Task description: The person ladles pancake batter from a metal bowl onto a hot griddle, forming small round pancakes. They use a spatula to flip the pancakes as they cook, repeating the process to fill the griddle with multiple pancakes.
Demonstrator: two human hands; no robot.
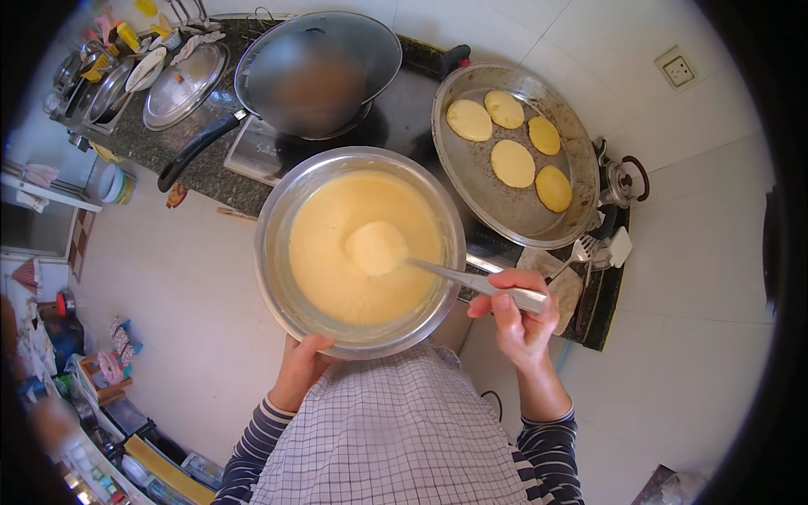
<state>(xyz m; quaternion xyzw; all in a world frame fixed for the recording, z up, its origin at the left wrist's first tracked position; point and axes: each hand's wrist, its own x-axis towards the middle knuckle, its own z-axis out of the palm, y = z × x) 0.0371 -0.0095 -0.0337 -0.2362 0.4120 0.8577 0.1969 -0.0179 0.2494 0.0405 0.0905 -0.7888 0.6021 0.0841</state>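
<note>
My left hand (305, 366) grips the near rim of a stainless steel mixing bowl (271, 278), thumb over the edge and fingers hidden beneath. Pale yellow batter (334, 208) fills much of the bowl. In my right hand (527, 319) is the handle of a metal ladle (454, 273); its batter-covered head (377, 248) rests in the middle of the batter. Beyond the bowl to the right, a wide round metal pan (505, 218) holds several small pancakes (512, 164), some paler on top than others.
A lidded wok (379, 44) stands on the stove at the back, its black handle (202, 148) jutting left. A slotted spatula (584, 249) and a kettle (617, 180) are right of the pan. A pot lid (186, 88) and dishes (146, 69) crowd the granite counter (139, 136).
</note>
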